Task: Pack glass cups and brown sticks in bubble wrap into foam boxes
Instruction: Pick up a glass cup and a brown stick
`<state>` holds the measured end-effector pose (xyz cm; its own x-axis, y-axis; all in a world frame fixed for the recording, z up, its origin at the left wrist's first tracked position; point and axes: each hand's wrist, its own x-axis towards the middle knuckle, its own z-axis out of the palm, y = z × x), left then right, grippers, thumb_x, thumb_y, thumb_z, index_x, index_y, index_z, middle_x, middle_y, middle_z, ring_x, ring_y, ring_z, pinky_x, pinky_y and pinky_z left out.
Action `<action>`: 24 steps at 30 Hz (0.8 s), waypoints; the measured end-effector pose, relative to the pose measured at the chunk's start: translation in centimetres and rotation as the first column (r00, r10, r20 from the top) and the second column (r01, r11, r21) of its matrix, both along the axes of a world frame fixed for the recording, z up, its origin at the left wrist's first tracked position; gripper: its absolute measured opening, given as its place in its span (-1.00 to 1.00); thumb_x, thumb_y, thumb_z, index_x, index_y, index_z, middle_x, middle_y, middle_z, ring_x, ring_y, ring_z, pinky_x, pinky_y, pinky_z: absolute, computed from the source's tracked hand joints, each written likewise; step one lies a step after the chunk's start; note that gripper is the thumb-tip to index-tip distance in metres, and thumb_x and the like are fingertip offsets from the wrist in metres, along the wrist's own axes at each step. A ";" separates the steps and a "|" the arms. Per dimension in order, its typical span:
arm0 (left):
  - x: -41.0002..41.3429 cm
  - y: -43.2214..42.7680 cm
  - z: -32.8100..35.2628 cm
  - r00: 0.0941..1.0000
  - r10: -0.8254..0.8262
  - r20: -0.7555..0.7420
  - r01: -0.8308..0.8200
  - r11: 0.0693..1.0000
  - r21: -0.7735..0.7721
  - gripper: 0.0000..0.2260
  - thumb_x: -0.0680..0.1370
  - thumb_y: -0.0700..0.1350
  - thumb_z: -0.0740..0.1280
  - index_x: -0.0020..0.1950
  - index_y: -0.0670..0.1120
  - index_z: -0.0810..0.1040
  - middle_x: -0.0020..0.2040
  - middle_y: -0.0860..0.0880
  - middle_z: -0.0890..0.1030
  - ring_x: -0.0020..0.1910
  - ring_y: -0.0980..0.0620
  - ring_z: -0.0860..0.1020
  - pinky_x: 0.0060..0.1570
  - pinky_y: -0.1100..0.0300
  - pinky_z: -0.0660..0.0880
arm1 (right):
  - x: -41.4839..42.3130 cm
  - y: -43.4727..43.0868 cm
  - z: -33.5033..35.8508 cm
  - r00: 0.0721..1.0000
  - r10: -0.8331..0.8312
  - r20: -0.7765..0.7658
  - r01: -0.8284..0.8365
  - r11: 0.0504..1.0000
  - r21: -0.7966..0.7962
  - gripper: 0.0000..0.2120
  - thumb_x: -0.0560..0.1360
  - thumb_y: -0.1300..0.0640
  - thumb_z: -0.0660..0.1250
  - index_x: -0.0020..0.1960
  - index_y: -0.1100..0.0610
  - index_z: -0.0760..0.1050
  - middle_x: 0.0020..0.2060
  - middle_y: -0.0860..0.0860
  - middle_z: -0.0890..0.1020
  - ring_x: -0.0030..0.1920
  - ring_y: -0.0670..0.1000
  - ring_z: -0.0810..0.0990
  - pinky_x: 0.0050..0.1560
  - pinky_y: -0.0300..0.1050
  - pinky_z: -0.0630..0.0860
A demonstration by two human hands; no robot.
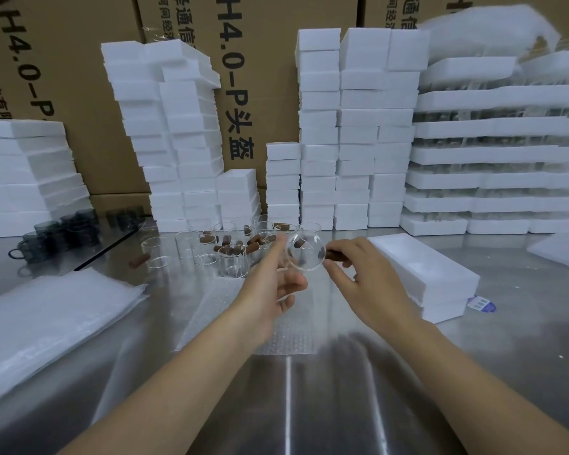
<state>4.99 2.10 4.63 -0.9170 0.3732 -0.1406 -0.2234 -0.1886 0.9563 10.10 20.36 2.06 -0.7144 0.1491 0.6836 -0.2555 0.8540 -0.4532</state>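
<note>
Over the wrap (286, 339), left hand (273, 284) grips the likely slick, fragile cup (304, 252) by its wall; right hand (368, 277) pinches a light stick (334, 256).

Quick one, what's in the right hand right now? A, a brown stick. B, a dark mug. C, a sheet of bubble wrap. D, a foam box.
A: the right hand pinches a stick at the mouth of the cup that the left hand holds.
</note>
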 end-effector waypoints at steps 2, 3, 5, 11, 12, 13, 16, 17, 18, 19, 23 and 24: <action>-0.1 0.1 -0.2 0.999 0.009 -0.047 -0.010 1.000 -0.008 -0.59 0.57 0.40 0.38 -0.09 0.05 0.64 -0.33 0.01 0.64 -0.25 0.08 0.68 -0.16 0.11 0.44 | -0.1 0.2 -0.1 0.999 -0.042 -0.007 0.043 0.995 0.086 -0.83 0.61 -0.03 0.37 0.18 -0.07 0.63 0.02 -0.19 0.52 0.03 -0.18 0.51 0.02 -0.21 0.50; -0.2 0.2 -0.2 0.998 0.008 -0.067 -0.009 1.000 -0.013 -0.60 0.58 0.38 0.39 -0.06 0.04 0.64 -0.33 0.01 0.65 -0.27 0.10 0.68 -0.16 0.11 0.44 | -0.2 0.2 -0.2 0.998 -0.063 0.006 0.061 0.990 0.124 -0.83 0.61 -0.01 0.37 0.18 -0.04 0.64 0.02 -0.15 0.54 0.04 -0.10 0.51 0.04 -0.11 0.53; -0.3 0.4 -0.3 0.995 0.004 -0.096 -0.006 1.000 -0.016 -0.61 0.60 0.34 0.38 0.03 0.02 0.68 -0.29 0.00 0.68 -0.27 0.12 0.68 -0.15 0.11 0.44 | -0.5 0.2 -0.4 0.996 -0.085 0.035 0.080 0.988 0.132 -0.86 0.64 0.00 0.33 0.15 -0.04 0.62 -0.01 -0.12 0.55 0.02 -0.03 0.50 0.05 -0.01 0.53; -0.5 0.1 -0.2 0.989 -0.002 -0.149 -0.002 1.000 -0.026 -0.75 0.69 0.15 0.35 0.08 0.00 0.68 -0.24 0.00 0.70 -0.22 0.09 0.69 -0.20 0.16 0.44 | -1.2 -0.6 -0.4 0.998 -0.033 0.051 0.043 0.977 -0.209 -0.81 0.73 0.00 0.18 0.08 -0.03 0.57 -0.07 -0.15 0.61 -0.03 -0.17 0.56 -0.03 -0.39 0.39; -0.7 0.2 -0.2 0.984 0.000 -0.180 -0.009 0.999 -0.050 -0.78 0.69 0.11 0.35 0.06 0.00 0.68 -0.25 0.01 0.69 -0.21 0.09 0.68 -0.20 0.16 0.43 | -1.2 -0.8 -0.2 0.998 -0.015 0.064 0.034 0.950 -0.310 -0.75 0.74 0.01 0.14 0.03 0.00 0.57 -0.14 -0.12 0.63 -0.09 -0.17 0.59 -0.09 -0.36 0.40; -0.8 0.1 -0.3 0.973 0.001 -0.229 -0.022 0.996 -0.089 -0.80 0.70 0.08 0.34 0.05 0.00 0.68 -0.26 0.02 0.69 -0.22 0.08 0.67 -0.20 0.17 0.43 | -1.2 -1.0 0.0 0.997 0.004 0.072 0.025 0.914 -0.406 -0.70 0.75 0.01 0.11 -0.01 0.03 0.57 -0.21 -0.10 0.63 -0.18 -0.16 0.61 -0.14 -0.31 0.43; -1.3 -0.2 -1.1 0.827 -0.104 -0.552 -0.150 0.907 -0.394 -0.86 0.69 0.07 0.35 0.00 0.08 0.64 -0.23 0.08 0.70 -0.20 0.09 0.67 -0.23 0.21 0.45 | -1.1 -1.4 0.6 0.992 0.077 0.102 0.000 0.800 -0.600 -0.60 0.77 0.02 0.03 -0.03 0.12 0.57 -0.32 -0.04 0.53 -0.38 -0.10 0.55 -0.18 -0.12 0.46; -1.4 -0.5 -1.6 0.721 -0.221 -0.657 -0.260 0.792 -0.552 -0.85 0.67 0.14 0.35 -0.04 0.12 0.61 -0.21 0.11 0.68 -0.19 0.12 0.65 -0.26 0.19 0.43 | -0.9 -1.5 0.7 0.988 0.106 0.110 -0.008 0.754 -0.656 -0.58 0.78 0.02 0.02 -0.03 0.15 0.57 -0.34 -0.03 0.49 -0.42 -0.09 0.51 -0.20 -0.11 0.46; -1.4 -0.7 -2.2 0.617 -0.347 -0.706 -0.389 0.646 -0.657 -0.82 0.65 0.20 0.34 -0.08 0.15 0.56 -0.20 0.14 0.66 -0.19 0.17 0.62 -0.27 0.18 0.40 | -0.8 -1.5 1.0 0.984 0.131 0.116 -0.009 0.700 -0.714 -0.57 0.78 0.00 0.01 -0.03 0.16 0.56 -0.36 -0.02 0.44 -0.46 -0.10 0.46 -0.24 -0.13 0.44; -1.4 -0.8 -2.7 0.542 -0.439 -0.717 -0.486 0.532 -0.693 -0.78 0.63 0.25 0.32 -0.11 0.17 0.52 -0.21 0.16 0.64 -0.19 0.18 0.59 -0.28 0.16 0.36 | -0.7 -1.6 1.2 0.980 0.153 0.128 0.000 0.641 -0.768 -0.56 0.78 -0.02 0.01 -0.04 0.16 0.55 -0.37 -0.03 0.41 -0.49 -0.10 0.42 -0.28 -0.18 0.42; -1.6 -0.6 -3.5 0.537 -0.441 -0.719 -0.502 0.518 -0.692 -0.80 0.60 0.30 0.35 0.04 0.22 0.50 -0.17 0.20 0.62 -0.14 0.19 0.57 -0.24 0.16 0.39 | -0.1 -1.4 2.1 0.912 0.325 0.250 0.083 0.450 -0.889 -0.60 0.75 -0.07 0.08 -0.08 0.12 0.52 -0.46 -0.06 0.34 -0.49 -0.06 0.38 -0.31 -0.17 0.40; -1.7 -0.6 -3.4 0.553 -0.396 -0.733 -0.496 0.550 -0.672 -0.75 0.59 0.32 0.37 0.15 0.25 0.49 -0.12 0.21 0.61 -0.11 0.20 0.58 -0.18 0.14 0.46 | 0.1 -1.4 2.2 0.873 0.399 0.280 0.096 0.424 -0.901 -0.63 0.74 -0.06 0.11 -0.09 0.12 0.51 -0.46 -0.06 0.32 -0.48 -0.05 0.38 -0.32 -0.17 0.40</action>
<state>3.26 1.52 1.25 -0.7865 0.4650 0.4064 0.6100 0.6877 0.3936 10.21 19.00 4.30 -0.9363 0.3342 -0.1076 0.0752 -0.1084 -0.9913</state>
